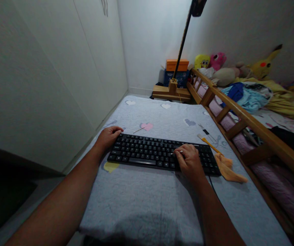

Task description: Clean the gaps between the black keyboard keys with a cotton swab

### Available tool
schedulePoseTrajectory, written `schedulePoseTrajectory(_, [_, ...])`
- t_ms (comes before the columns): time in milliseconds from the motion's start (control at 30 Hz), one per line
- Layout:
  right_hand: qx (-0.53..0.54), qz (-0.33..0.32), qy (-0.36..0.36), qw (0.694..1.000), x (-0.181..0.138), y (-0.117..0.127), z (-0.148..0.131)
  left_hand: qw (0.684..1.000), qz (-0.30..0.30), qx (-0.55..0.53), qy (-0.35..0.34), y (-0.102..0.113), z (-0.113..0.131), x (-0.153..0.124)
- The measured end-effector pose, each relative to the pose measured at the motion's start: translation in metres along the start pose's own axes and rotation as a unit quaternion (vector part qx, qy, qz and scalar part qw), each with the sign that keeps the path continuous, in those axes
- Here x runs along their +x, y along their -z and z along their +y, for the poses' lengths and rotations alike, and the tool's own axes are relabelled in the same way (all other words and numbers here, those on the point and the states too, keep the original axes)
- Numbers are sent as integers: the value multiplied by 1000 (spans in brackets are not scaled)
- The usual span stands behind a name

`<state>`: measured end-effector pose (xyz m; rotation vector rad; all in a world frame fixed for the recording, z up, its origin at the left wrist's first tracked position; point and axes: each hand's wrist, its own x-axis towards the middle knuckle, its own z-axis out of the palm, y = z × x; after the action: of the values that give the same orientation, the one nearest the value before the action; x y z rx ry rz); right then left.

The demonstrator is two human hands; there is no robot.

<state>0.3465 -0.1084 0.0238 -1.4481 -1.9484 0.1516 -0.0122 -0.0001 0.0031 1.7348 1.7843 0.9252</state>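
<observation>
Head view — one keyboard [159, 154], left hand [109, 136] curled on its corner, right hand [190, 162] pinching one small white stick [179, 151].

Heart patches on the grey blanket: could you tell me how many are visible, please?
6: two white at the far edge, pink, grey-blue, faint grey, yellow under the keyboard. Others may be hidden.

- The right hand [190, 163] hides some keys of the keyboard [152, 154].
- The thin white thing in its fingers is too small to identify.
- The bottom edge cuts off both forearms.
</observation>
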Motion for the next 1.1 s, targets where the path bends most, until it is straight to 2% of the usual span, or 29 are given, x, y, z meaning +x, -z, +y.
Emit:
schedulePoseTrajectory(467, [11, -24, -7, 1000, -2, 6, -7, 1000, 1, -18, 0, 0, -1, -1])
schedulePoseTrajectory(833, [4, -5, -21, 1000, -3, 12, 6, 1000, -2, -13, -5, 0, -4, 1])
schedulePoseTrajectory(1100, [-3, 0, -19, 1000, -3, 12, 4, 1000, -1, -13, -1, 0, -1, 0])
